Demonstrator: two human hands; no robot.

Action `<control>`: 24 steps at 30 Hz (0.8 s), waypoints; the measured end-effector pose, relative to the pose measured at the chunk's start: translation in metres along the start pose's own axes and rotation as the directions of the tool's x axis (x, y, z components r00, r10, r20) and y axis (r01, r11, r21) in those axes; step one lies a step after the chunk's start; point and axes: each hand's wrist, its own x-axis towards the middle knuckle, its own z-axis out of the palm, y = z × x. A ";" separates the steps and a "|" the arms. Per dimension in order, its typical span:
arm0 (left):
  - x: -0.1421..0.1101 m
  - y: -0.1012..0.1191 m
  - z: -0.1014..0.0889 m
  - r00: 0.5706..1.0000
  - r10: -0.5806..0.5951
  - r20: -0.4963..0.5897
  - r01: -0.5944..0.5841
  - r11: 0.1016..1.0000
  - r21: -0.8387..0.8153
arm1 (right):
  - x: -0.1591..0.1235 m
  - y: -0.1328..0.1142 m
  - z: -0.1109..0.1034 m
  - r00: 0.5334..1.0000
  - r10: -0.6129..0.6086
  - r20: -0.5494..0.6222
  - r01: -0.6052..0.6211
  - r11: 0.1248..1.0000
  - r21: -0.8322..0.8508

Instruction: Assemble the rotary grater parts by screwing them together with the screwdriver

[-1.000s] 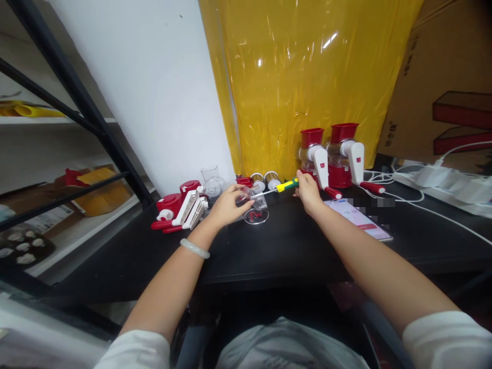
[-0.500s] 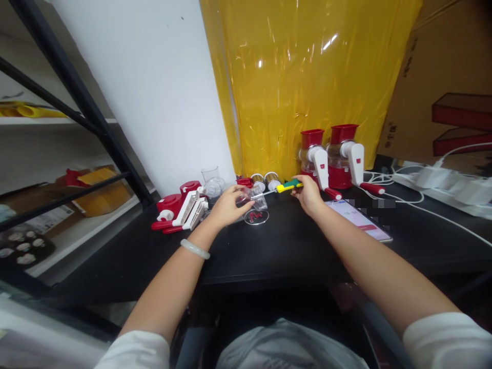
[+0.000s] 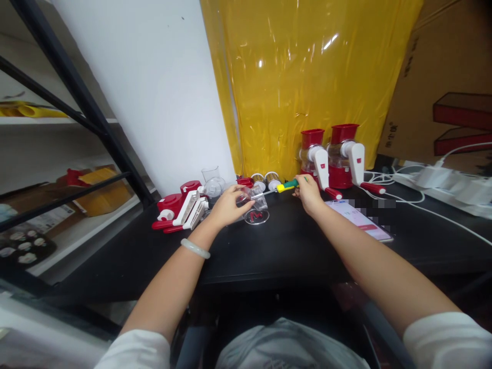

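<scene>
My left hand is closed around a clear plastic part, which is tilted on its side just above the black table. My right hand grips a screwdriver by its green and yellow handle. The shaft points left, and its tip reaches into or against the clear part; exactly where it ends I cannot tell. Below the clear part lies a round clear piece with red showing through it. Two metal grater drums lie just behind.
Two red and white rotary graters stand at the back right. A phone and white cables lie right of my right hand. Red bases, white crank handles and a clear hopper sit to the left.
My right hand has shifted slightly on the screwdriver handle, its fingers further back. My left hand and the clear part stay in place.
</scene>
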 end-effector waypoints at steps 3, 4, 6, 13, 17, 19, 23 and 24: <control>0.000 0.001 0.000 1.000 -0.009 0.006 0.009 1.000 0.001 | -0.004 -0.005 0.003 1.000 0.026 -0.013 -0.024 0.996 0.080; 0.000 0.001 -0.001 1.000 -0.012 0.009 0.012 1.000 0.003 | -0.005 -0.006 0.003 0.999 0.032 0.004 -0.032 0.993 0.110; 0.000 0.001 -0.001 1.000 -0.014 0.010 0.014 1.000 0.005 | -0.006 -0.007 0.003 0.999 0.031 0.029 -0.035 0.989 0.141; 0.000 0.000 0.001 1.000 0.006 -0.011 -0.006 1.000 0.000 | -0.003 -0.002 -0.001 0.998 -0.059 -0.021 0.057 0.994 -0.098; -0.001 -0.001 0.001 1.000 0.016 -0.013 -0.016 1.000 -0.001 | -0.001 0.001 -0.002 0.994 -0.105 -0.032 0.100 0.984 -0.145; -0.001 0.000 0.001 1.000 0.008 -0.012 -0.008 1.000 -0.003 | -0.002 0.000 0.000 0.997 -0.071 -0.029 0.069 0.994 -0.086; -0.001 0.000 0.000 1.000 0.001 -0.005 -0.001 1.000 -0.005 | -0.006 -0.007 0.004 0.999 0.048 -0.009 -0.047 0.996 0.082; -0.001 0.000 0.000 1.000 0.004 -0.005 -0.004 1.000 -0.006 | -0.007 -0.008 0.005 0.998 0.064 0.001 -0.063 0.990 0.122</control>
